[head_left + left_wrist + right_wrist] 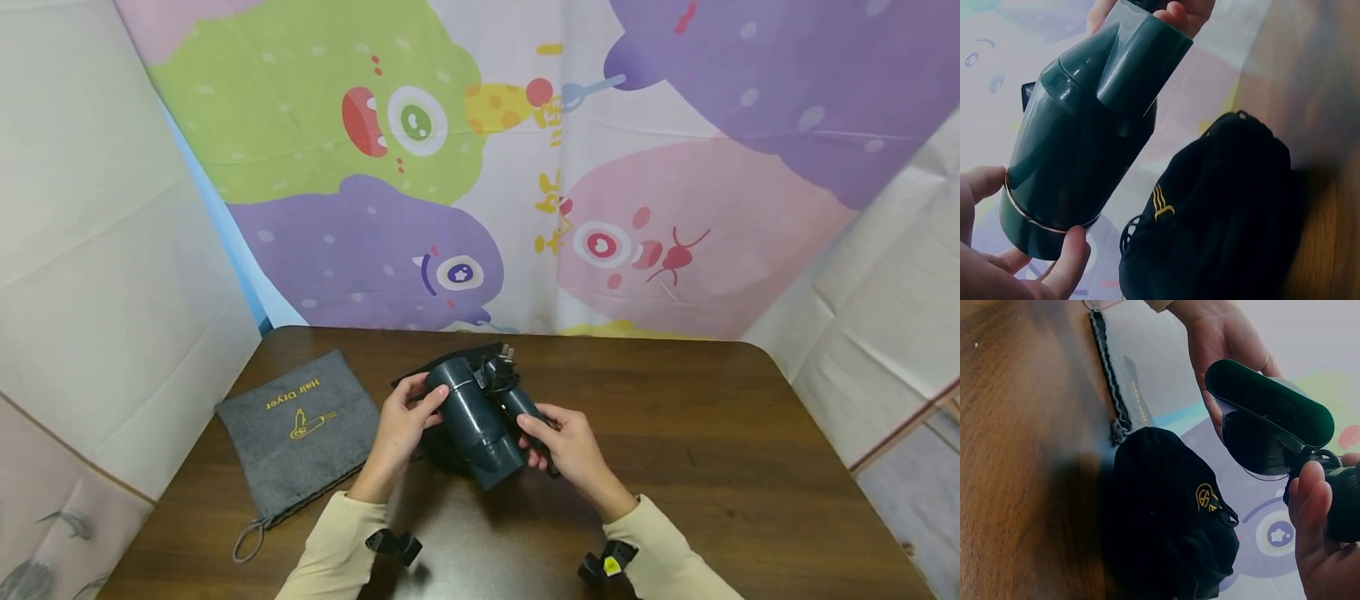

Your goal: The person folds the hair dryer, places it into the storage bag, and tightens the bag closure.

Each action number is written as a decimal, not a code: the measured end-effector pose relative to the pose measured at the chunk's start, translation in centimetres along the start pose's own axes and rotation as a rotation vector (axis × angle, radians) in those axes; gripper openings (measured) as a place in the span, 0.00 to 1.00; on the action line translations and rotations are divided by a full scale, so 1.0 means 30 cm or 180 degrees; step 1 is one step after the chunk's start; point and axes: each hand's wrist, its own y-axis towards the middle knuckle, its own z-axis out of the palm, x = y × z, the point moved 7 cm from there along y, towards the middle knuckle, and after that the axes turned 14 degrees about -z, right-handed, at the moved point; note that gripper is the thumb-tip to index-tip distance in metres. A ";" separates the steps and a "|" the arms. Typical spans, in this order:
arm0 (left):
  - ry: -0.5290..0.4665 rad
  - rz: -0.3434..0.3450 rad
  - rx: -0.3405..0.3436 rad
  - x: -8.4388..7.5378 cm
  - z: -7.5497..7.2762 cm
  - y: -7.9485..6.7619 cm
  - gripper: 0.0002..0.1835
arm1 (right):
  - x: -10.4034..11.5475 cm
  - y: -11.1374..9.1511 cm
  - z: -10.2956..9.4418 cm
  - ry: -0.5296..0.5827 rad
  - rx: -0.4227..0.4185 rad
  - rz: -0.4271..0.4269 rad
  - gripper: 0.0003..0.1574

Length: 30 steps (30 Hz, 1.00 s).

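A dark green hair dryer (pixel 472 421) is held up over the table, its flat nozzle (pixel 501 468) tilted down toward the near side. My left hand (pixel 401 427) grips the rear end of the barrel, thumb on top. With thumb and fingers, my right hand (pixel 568 446) holds the handle (pixel 519 402), which lies folded alongside the barrel. A bundled black cord with a metal-pronged plug (pixel 507 353) sits at the handle's far end. In the left wrist view a black drawstring pouch (pixel 1229 212) with yellow print stands below the dryer; in the head view the dryer mostly hides it.
A grey "Hair Dryer" pouch (pixel 300 433) with a cord loop lies flat on the left of the brown wooden table (pixel 712 467). Behind the table's far edge hangs a cartoon-print cloth (pixel 517 250), and white panels (pixel 112 250) flank both sides.
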 end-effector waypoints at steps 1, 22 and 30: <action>0.0028 -0.0017 -0.0003 0.004 -0.004 0.000 0.27 | -0.004 -0.001 0.003 0.0005 0.0004 0.0015 0.22; 0.0529 -0.0175 -0.0011 0.036 -0.110 0.002 0.24 | -0.040 0.004 0.079 0.0114 0.0195 0.0163 0.23; 0.0776 -0.0205 0.0128 0.066 -0.149 0.014 0.24 | -0.054 -0.003 0.103 0.0099 0.0239 0.0234 0.22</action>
